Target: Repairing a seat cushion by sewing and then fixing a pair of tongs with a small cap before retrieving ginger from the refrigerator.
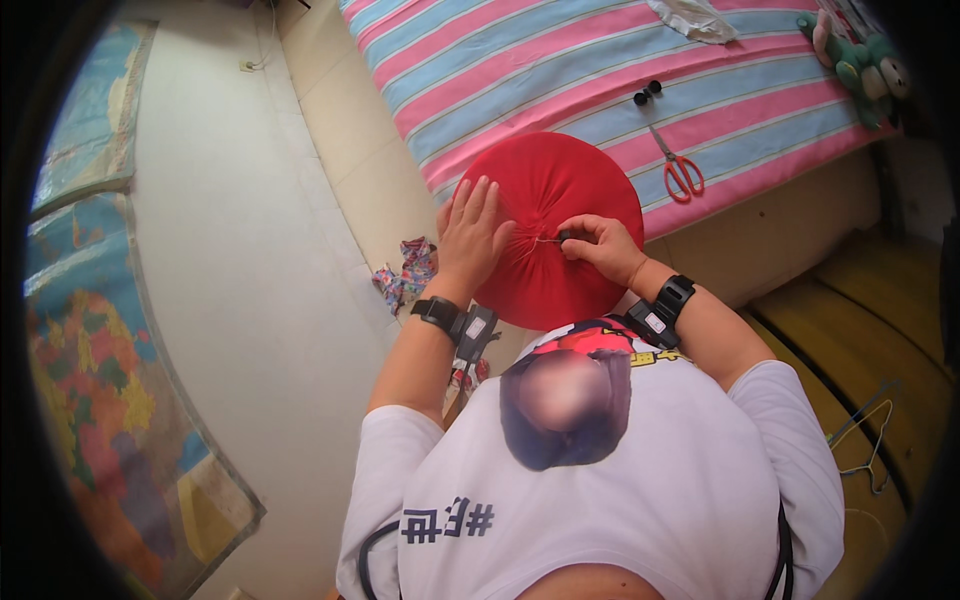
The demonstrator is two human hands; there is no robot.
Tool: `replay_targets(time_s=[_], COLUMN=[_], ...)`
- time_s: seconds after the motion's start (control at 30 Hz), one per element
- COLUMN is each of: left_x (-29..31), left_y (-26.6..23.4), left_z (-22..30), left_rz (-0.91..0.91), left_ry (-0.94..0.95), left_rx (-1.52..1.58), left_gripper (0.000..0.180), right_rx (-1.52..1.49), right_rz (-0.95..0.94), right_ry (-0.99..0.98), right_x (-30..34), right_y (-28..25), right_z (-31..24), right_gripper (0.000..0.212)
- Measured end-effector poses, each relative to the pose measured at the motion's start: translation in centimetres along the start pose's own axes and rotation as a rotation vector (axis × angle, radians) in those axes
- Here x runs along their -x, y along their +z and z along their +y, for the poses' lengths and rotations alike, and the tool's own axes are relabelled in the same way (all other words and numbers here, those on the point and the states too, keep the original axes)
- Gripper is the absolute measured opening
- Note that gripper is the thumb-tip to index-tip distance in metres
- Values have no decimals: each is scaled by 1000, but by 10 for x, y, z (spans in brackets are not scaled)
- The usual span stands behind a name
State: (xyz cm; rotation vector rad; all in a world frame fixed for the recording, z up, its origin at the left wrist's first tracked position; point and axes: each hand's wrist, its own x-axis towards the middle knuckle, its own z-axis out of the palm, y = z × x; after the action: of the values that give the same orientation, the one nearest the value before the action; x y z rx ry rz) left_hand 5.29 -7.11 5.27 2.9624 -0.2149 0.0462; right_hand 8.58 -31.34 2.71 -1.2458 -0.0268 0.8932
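A round red cushion-like piece [540, 290], its cloth gathered in folds toward the middle, lies in front of me and overlaps the striped cloth's edge. My left hand [470, 232] rests flat on its left side, fingers stretched out. Near the gathered centre, my right hand [604, 248] pinches a small black piece [565, 236]. A thin pale cord [545, 240] runs from that piece to the middle of the folds. What the black piece is exactly is too small to tell.
Orange-handled scissors [684, 178] and a small black two-ended object [648, 93] lie on the striped cloth [480, 60]. A green plush toy [868, 70] and crumpled white material [695, 18] are farther back. Flowered fabric [405, 270] hangs left; hangers [872, 450] are at right.
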Motion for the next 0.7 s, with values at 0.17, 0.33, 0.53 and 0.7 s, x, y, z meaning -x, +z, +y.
replay_targets(time_s=[0.17, 0.33, 0.53, 0.7], left_x=[-10, -3, -16, -14], left_y=[7, 6, -8, -8], left_z=[3, -7, 6, -8], left_rz=[-141, -175, -189, -177], left_ry=[7, 76, 24, 85], left_rx=[-111, -153, -156, -144], left_gripper=[58, 64, 71, 68], right_rx=[10, -11, -7, -34], right_rz=[-5, -7, -5, -13], right_ry=[6, 11, 0, 7], right_x=[-1, 0, -1, 0], right_y=[0, -1, 0, 0], right_z=[-3, -3, -2, -6], right_gripper=[28, 29, 28, 27])
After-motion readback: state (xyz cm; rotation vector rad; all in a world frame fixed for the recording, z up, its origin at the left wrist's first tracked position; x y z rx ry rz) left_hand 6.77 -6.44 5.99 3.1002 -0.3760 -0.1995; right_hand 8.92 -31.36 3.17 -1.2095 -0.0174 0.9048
